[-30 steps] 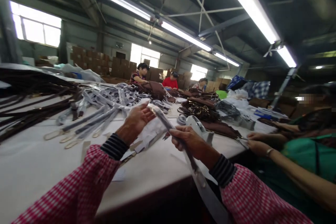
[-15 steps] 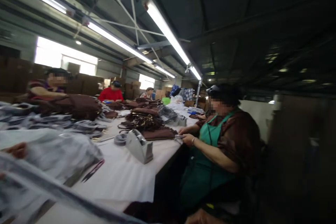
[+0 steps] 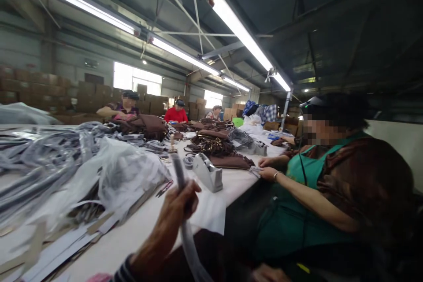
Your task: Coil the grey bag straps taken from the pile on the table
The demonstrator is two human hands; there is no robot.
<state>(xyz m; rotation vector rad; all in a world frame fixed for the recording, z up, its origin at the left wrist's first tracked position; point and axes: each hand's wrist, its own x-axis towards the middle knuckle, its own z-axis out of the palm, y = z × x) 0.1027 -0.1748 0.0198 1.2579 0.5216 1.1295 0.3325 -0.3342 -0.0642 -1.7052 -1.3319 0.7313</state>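
Note:
My left hand (image 3: 174, 213) is raised over the near edge of the table, fingers wrapped round a long grey strap (image 3: 191, 246) that looks covered in clear plastic. One end of the strap points upward above my fist; the rest hangs down towards the bottom edge. Only a blurred part of my right hand (image 3: 269, 274) shows at the bottom, its fingers hidden. Beyond my left hand stands a pale grey tape dispenser (image 3: 209, 175). A small pair of snips (image 3: 164, 188) lies beside a translucent plastic bag (image 3: 132, 176).
Plastic-wrapped grey straps (image 3: 49, 167) are heaped on the left, with cardboard strips (image 3: 66, 251) in front. Brown bags (image 3: 228, 161) are piled farther along the table. A co-worker in a green apron (image 3: 280, 224) sits close on the right; several others work farther back.
The view has swung left, so the scene sits farther right. My left hand has come from the far left edge to the middle, with the strap now upright in it.

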